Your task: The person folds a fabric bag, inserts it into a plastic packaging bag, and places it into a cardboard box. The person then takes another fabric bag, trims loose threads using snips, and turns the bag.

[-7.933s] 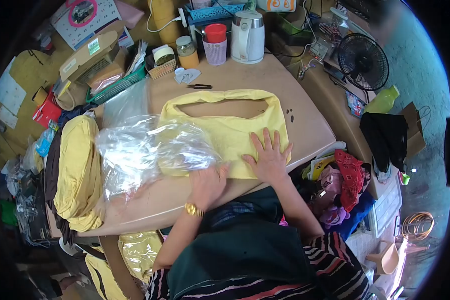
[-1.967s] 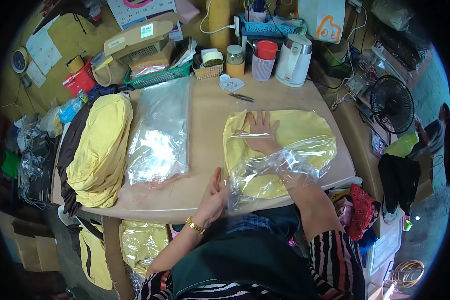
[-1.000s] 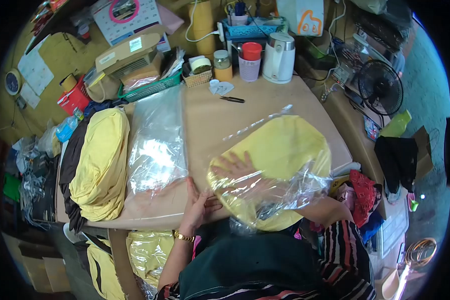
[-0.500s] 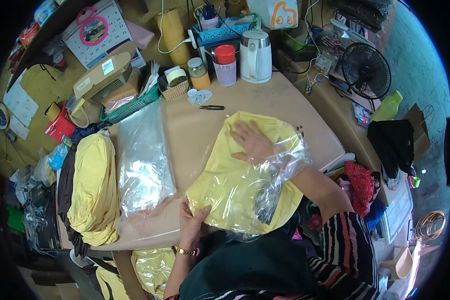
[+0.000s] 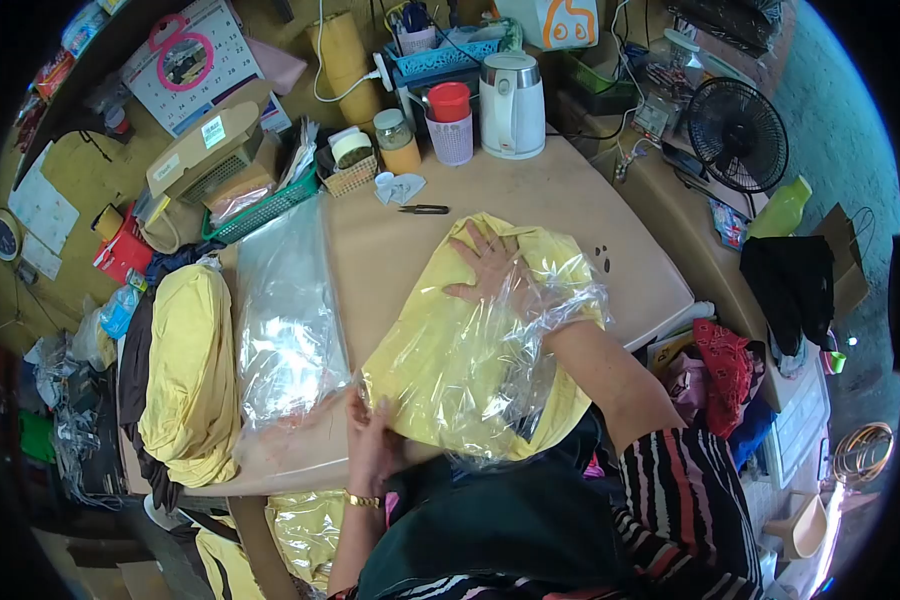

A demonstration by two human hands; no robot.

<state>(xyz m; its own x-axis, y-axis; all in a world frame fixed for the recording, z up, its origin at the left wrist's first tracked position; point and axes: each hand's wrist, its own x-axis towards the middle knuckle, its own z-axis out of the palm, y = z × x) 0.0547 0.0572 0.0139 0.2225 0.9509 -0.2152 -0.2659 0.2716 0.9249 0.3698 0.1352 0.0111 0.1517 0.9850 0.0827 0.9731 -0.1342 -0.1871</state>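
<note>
Loosely, plastic (image 5: 500, 385) — clear, crinkled — covers yellow cloth (image 5: 428, 325).

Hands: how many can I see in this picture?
2: the right hand spread flat over the yellow cloth, and the left hand by its left corner. No others show.

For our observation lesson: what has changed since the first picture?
The yellow cloth bag has turned and shifted nearer, partly overhanging the tan table. Crumpled clear plastic, earlier across its left side, now covers much of it. The left hand has moved to its left corner. Unchanged: the right hand spread on it, the white electric kettle.
</note>
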